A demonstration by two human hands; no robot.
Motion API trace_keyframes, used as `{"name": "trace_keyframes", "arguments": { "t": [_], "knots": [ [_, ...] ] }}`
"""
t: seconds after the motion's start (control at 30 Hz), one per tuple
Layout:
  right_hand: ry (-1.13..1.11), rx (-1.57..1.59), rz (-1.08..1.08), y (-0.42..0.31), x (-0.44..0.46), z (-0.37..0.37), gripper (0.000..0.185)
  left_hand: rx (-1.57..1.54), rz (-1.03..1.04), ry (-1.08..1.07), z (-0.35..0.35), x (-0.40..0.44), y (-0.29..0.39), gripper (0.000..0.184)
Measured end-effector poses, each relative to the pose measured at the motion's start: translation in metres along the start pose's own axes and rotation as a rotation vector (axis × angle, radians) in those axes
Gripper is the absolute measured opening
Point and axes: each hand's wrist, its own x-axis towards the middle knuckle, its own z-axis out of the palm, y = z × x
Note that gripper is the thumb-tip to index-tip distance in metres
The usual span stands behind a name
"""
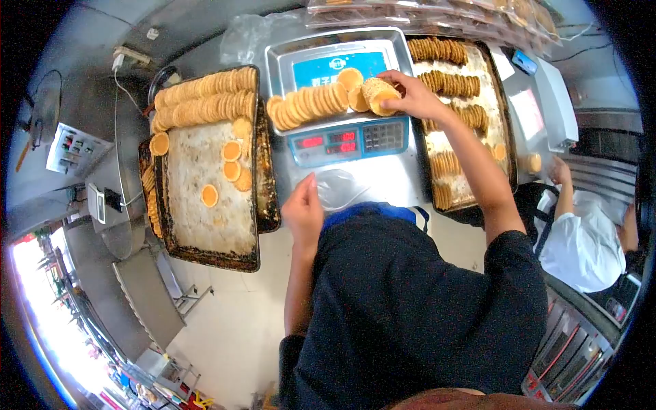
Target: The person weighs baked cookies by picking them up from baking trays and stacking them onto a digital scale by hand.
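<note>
My right hand (408,96) is closed around a short stack of round cookies (381,96), pale on the face and seeded on the side, at the right end of the weighing scale's metal pan (273,58). To its left on the pan lie a leaning row of cookies (309,107) and a few loose ones (350,78). Red digits glow on the scale's display (342,142). My left hand (303,213) is in front of the scale with curled fingers, beside a clear plastic bag (339,189). Whether it grips anything is hidden.
A dark-rimmed baking tray (198,184) with cookie rows stands at the left, over other trays. Another tray (478,164) with browner cookie rows is at the right. Packed bags (437,15) lie at the back. A person in a white top (584,239) is at the far right.
</note>
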Motion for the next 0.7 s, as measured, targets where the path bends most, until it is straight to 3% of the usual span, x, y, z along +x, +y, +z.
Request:
{"name": "trace_keyframes", "arguments": {
  "t": [0.23,0.33,0.5,0.7],
  "knots": [
    [-0.002,-0.216,-0.114,0.001,-0.005,-0.007,0.076,0.022,0.042,0.048,-0.001,0.001,-0.003,0.024],
    [0.045,-0.233,-0.079,-0.002,-0.010,-0.004,0.074,0.004,-0.136,-0.046,-0.005,0.001,0.005,0.026],
    [0.052,-0.240,-0.054,-0.010,-0.008,-0.004,0.073,-0.031,-0.076,-0.049,-0.001,0.002,0.001,0.025],
    [0.047,-0.342,-0.169,0.000,0.004,0.006,0.077,-0.030,-0.006,-0.063,0.002,0.002,-0.005,0.026]
  ]
}}
